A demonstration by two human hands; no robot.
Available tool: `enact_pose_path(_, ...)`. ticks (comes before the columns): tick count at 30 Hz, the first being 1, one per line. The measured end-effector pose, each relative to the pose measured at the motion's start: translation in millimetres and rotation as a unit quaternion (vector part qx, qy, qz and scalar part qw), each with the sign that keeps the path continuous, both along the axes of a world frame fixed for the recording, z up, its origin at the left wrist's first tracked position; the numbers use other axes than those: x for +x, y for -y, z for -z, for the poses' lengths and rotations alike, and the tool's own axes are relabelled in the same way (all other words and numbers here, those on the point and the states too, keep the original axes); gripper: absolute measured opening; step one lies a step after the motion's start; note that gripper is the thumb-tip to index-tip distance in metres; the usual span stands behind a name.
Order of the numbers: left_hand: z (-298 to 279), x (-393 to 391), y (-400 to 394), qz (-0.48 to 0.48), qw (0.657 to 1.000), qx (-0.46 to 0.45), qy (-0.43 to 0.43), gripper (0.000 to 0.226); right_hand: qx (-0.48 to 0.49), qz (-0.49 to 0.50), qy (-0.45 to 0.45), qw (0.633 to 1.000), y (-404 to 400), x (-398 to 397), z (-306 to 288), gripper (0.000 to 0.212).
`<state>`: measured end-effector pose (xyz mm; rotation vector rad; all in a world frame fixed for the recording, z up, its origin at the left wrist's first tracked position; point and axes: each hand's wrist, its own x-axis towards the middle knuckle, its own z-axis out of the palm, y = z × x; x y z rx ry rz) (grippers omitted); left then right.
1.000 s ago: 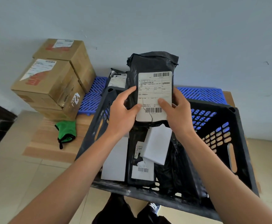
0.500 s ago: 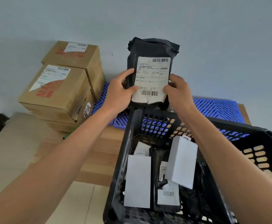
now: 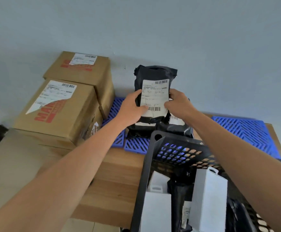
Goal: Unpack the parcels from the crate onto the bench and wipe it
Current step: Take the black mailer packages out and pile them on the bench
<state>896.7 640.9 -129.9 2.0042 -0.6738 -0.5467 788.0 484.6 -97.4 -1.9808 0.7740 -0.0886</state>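
Note:
Both hands hold a black plastic parcel point(image 3: 154, 76) with a white shipping label upright over the back of the bench. My left hand point(image 3: 131, 108) grips its left edge, thumb on the label. My right hand point(image 3: 178, 104) grips its right edge. Below it other black parcels point(image 3: 175, 127) lie on the blue grid mat point(image 3: 246, 131). The black perforated crate point(image 3: 154, 151) stands at the lower right on the wooden bench point(image 3: 113, 190). Inside it are white boxes point(image 3: 208, 198) and more black parcels.
Two taped cardboard boxes point(image 3: 57, 113) with shipping labels are stacked at the left against the grey wall. The tiled floor shows at the lower left, below the bench's front edge.
My hands have carried the black parcel out of the crate and forward to the back of the bench, down toward the parcels there. The view has shifted left and forward.

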Motion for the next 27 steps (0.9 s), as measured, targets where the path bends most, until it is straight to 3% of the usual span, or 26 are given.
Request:
enact_pose_path(9, 76, 22, 11, -0.028, 0.999, 0.025, -0.009, 0.066, 0.0, -0.201, -0.173, 0.964, 33, 34, 44, 0.067)
enact_pose_path(13, 98, 30, 16, -0.041, 0.998, 0.048, -0.025, 0.071, 0.02, -0.204, -0.191, 0.96, 39, 44, 56, 0.067)
enact_pose_path(17, 111, 31, 20, -0.03, 0.997, 0.063, -0.014, 0.068, 0.051, -0.138, -0.184, 0.972, 47, 46, 70, 0.046)
enact_pose_path(19, 112, 32, 18, -0.025, 0.996, 0.08, -0.027, 0.069, -0.014, -0.136, -0.178, 0.974, 47, 45, 71, 0.043)
enact_pose_path(23, 117, 32, 6, -0.024, 0.995, 0.089, -0.034, 0.069, -0.143, -0.182, -0.13, 0.964, 46, 45, 70, 0.067)
enact_pose_path(25, 118, 28, -1, -0.024, 0.996, 0.081, 0.026, 0.062, -0.188, -0.231, -0.135, 0.945, 46, 47, 73, 0.069)
enact_pose_path(27, 120, 23, -7, 0.007, 0.984, 0.096, 0.147, 0.052, -0.222, -0.292, -0.17, 0.914, 44, 47, 78, 0.072)
